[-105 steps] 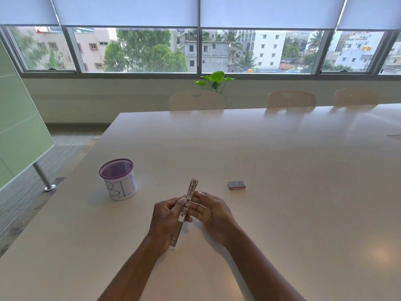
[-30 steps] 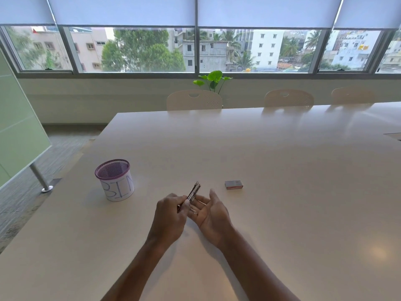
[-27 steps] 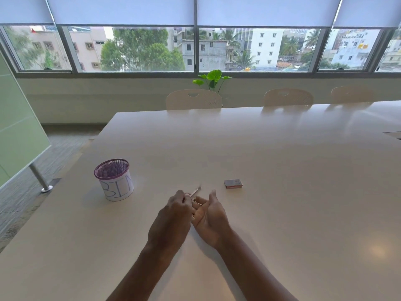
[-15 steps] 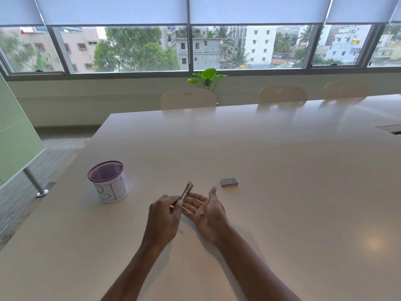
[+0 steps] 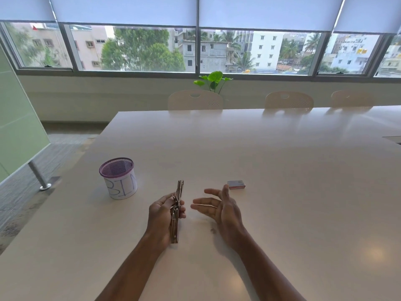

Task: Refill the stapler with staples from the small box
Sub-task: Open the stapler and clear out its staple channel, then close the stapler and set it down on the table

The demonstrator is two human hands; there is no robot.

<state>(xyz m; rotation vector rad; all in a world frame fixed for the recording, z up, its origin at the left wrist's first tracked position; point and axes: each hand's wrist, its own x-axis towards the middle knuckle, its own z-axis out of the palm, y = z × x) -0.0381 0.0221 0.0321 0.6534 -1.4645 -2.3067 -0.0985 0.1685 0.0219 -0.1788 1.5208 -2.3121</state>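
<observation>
A slim metal stapler [image 5: 176, 216] is unfolded flat, one end pointing away from me and the other toward me. My left hand [image 5: 163, 218] is shut on it around its hinge, just above the white table [image 5: 282, 181]. My right hand [image 5: 219, 208] hovers a little to the right of the stapler, palm turned left, fingers spread, holding nothing. The small staple box [image 5: 236, 184], grey with a red edge, lies closed on the table just beyond my right fingertips.
A purple mesh cup [image 5: 119, 178] wrapped in paper marked "BIN" stands to the left of the stapler. Several chairs [image 5: 195, 100] line the far table edge, with a green plant [image 5: 213, 81] behind. The table's left edge drops to the floor.
My right hand has pulled away from the stapler to the right and opened. The stapler now lies fully unfolded in my left hand, its ends pointing straight away and toward me.
</observation>
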